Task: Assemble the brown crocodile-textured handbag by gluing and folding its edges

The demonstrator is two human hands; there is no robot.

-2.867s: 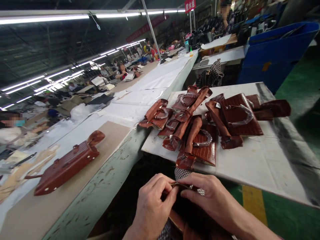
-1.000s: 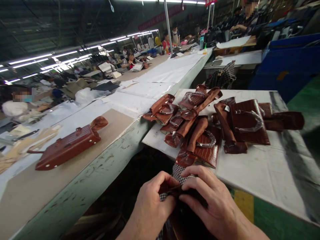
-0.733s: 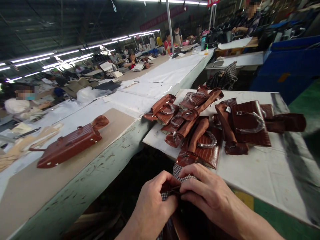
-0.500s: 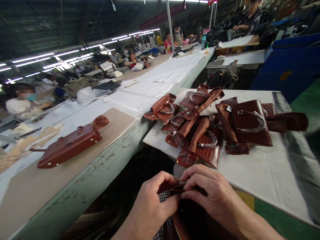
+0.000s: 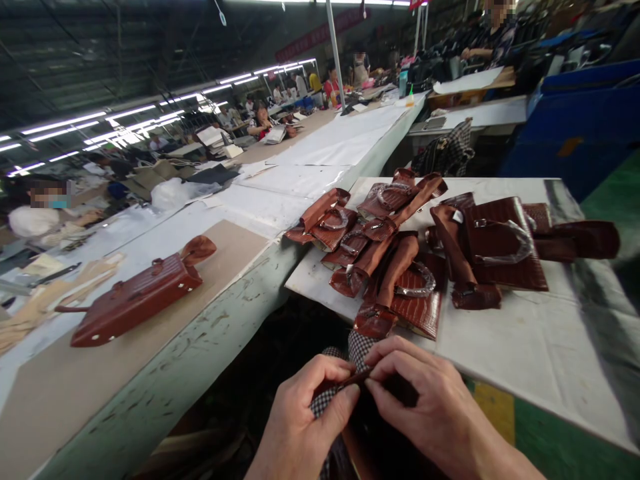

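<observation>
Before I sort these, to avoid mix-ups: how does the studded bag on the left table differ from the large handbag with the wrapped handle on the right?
The studded bag shows round metal studs; the large handbag shows clear wrap around its handle. The studded bag looks boxy; the large handbag looks flatter. The studded bag lies apart; the large handbag lies among other brown pieces. Both are reddish brown.

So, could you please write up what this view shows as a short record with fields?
Left hand: pinching a brown piece between thumb and fingers
Right hand: pinching the same piece, close beside the left
Near the hands: black-and-white checked cloth
White-topped side table: brown crocodile-textured bag pieces, several with plastic-wrapped handles
Long table: one brown handbag with metal studs, lying on a grey-brown sheet
Far right: blue bin
Unclear: lower part of the held piece, in shadow
</observation>
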